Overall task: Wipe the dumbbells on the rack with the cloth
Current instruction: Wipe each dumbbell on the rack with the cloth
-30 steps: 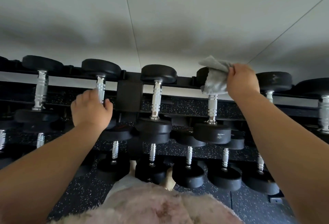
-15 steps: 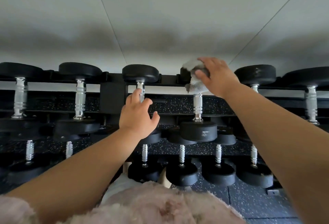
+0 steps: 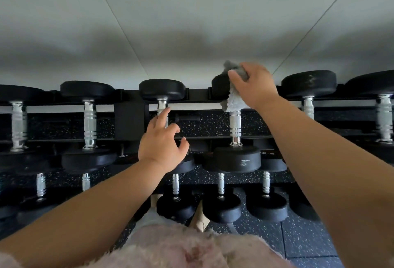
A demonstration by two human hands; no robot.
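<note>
A pale wall (image 3: 191,22) with thin diagonal seams fills the upper half of the frame, and soft grey shadows lie on it just above the equipment. Below it a black rack (image 3: 130,118) runs across the middle of the frame from edge to edge. Dark rubber flooring (image 3: 307,244) with light speckles shows at the lower right and between the rack's tiers.

The top-tier dumbbells (image 3: 89,122) lie with their chrome handles running up and down the frame, one black head at the far rail and one at the near rail. A lower row of smaller dumbbells (image 3: 221,201) lies the same way at lower centre.

The right hand (image 3: 253,87), upper right of centre, holds a grey cloth (image 3: 231,99) with fingers curled over it, pressing it on the far head of the wiped dumbbell (image 3: 236,157). The cloth hangs down over the top of that handle, and most of the far head is hidden behind hand and cloth.

The left hand (image 3: 163,144), at centre, is spread with relaxed fingers, and its forefinger reaches the handle of the neighbouring dumbbell (image 3: 162,89). That dumbbell's near head is mostly covered by the hand.

Dumbbells at the left and right edges are cut off. A fuzzy pink garment (image 3: 191,248) fills the bottom centre.
</note>
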